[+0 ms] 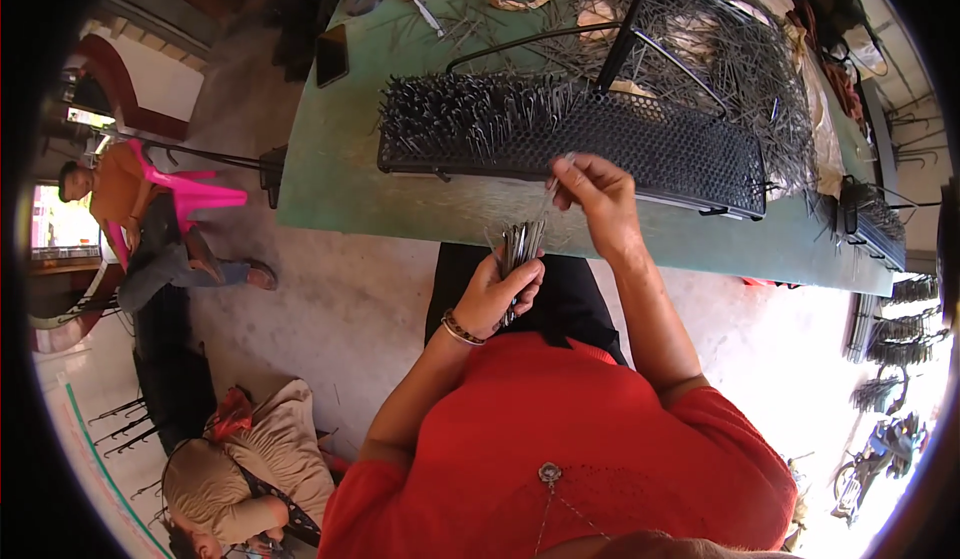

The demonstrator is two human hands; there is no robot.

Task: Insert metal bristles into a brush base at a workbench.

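My left hand [492, 294] is closed round a bundle of thin metal strips [520, 246], which stand upright in the fist in front of my body. Just above it to the right, my right hand [600, 199] pinches one thin strip [553, 191] between thumb and fingertips. The strip's lower end is close to the bundle; I cannot tell whether they touch. Beyond the hands lies a long black perforated rack [665, 149] on the green table. Many dark thin pieces [470, 114] stand in the holes of its left part, while its right part shows bare mesh.
A large heap of loose strips [740, 54] covers the back right of the green table [335, 174]. A phone [332, 56] lies at its left edge, near a dark tape roll [364, 1]. One person sits on a pink chair [205, 196] at left; another [230, 474] bends at lower left.
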